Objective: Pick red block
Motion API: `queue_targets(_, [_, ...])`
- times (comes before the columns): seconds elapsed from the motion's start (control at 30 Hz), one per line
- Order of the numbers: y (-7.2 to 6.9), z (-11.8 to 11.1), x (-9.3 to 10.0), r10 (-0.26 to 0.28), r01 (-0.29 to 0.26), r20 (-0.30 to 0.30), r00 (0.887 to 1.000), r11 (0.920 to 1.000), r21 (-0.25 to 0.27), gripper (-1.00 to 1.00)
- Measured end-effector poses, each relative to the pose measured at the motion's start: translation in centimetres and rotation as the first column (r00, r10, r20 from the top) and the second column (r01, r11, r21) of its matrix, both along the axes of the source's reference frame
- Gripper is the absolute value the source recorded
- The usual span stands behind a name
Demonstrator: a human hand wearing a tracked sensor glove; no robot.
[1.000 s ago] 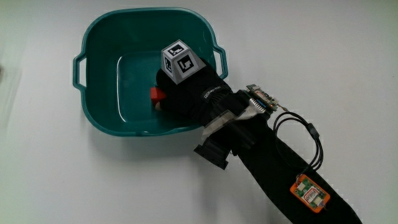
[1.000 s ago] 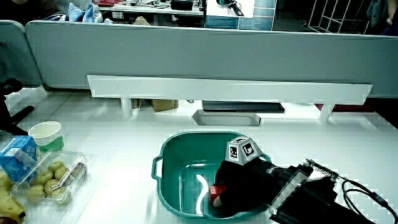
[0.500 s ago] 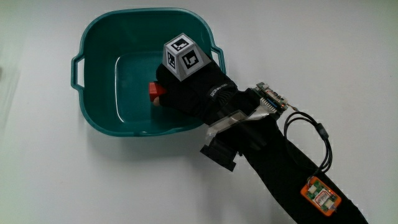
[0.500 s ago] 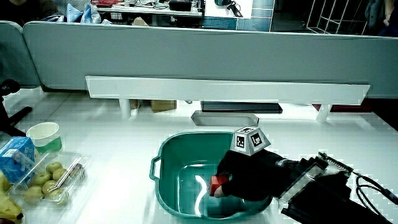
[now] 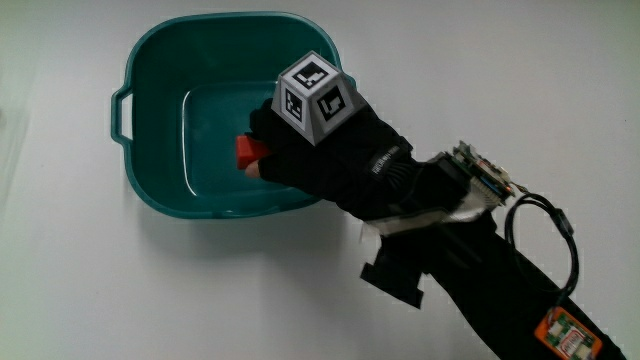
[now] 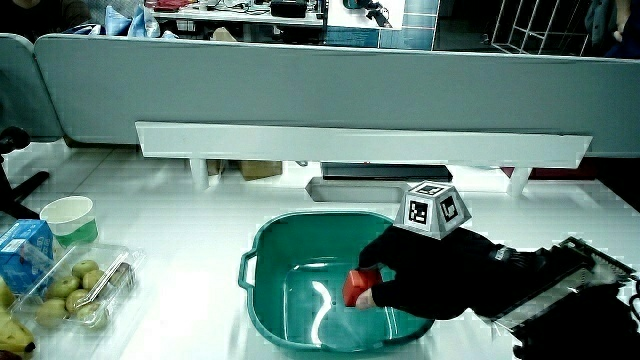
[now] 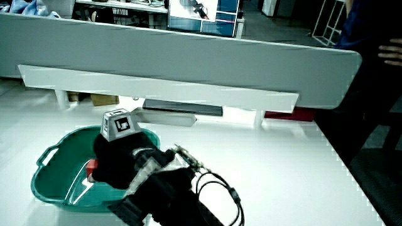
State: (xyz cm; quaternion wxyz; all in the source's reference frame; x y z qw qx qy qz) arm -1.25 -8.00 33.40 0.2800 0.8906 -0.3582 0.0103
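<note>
Since a second ago the hand [image 5: 325, 150] has risen inside the tub [image 5: 150, 190], and the block [image 5: 246, 151] has come up with it. From above, one hand is over the tub, its fingers curled round one red block, which shows just past the fingertips over the tub's floor; the marker cube [image 5: 316, 97] sits on the back of the glove, and the forearm runs off toward the worktop's near edge. One tub, nothing else in it that I can see. In a side view the block [image 6: 358, 287] sits pinched in the hand [image 6: 430, 275] and looks clear of the floor of the tub [image 6: 262, 318], though I cannot be sure of the gap; at the worktop's edge there stand one paper cup [image 6: 70, 218], one carton [image 6: 28, 252] and one clear tray of fruit [image 6: 78, 290]. In a side view the hand [image 7: 116, 160] hides most of the block [image 7: 92, 166], only a sliver of red showing inside the tub [image 7: 47, 188]. The step in hand looks like the lift: the grasp is made, and next the block needs carrying up over the rim without the grip slackening.
</note>
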Motion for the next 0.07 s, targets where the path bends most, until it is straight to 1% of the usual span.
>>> queue_targets(0.07, [0.46, -0.78, 0.30, -0.017, 0.017, 0.019, 1.000, 0.9998, -0.002, 1.00])
